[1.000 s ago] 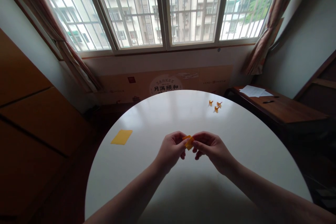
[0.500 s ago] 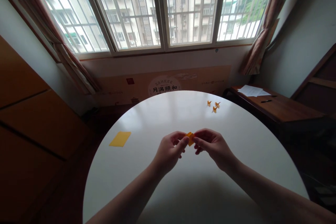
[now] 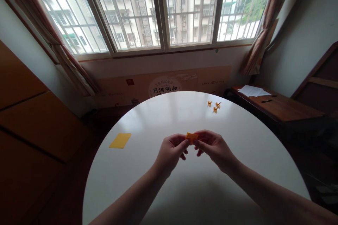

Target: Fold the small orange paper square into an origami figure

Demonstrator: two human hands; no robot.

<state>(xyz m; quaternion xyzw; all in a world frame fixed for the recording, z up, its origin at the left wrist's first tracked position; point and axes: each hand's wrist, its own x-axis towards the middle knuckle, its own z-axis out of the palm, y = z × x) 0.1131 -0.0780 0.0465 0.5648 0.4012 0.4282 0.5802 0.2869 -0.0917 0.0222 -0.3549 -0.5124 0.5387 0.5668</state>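
Observation:
A small folded piece of orange origami paper is held up between both hands, above the white table. My left hand pinches its left side between thumb and fingers. On the right side, my right hand grips it the same way. The fingertips behind the paper are partly hidden. Farther back on the right stand three small folded orange paper birds. Off to the left lies a flat yellow paper square, touched by neither hand.
The round white table has its curved edge toward a barred window. At the right stands a wooden side table bearing white papers and a dark pen. A wooden cabinet is at the left.
The folded paper has turned in my fingers and shows a wider, flatter face with a straight top edge. Both hands stay in nearly the same place, still pinching it.

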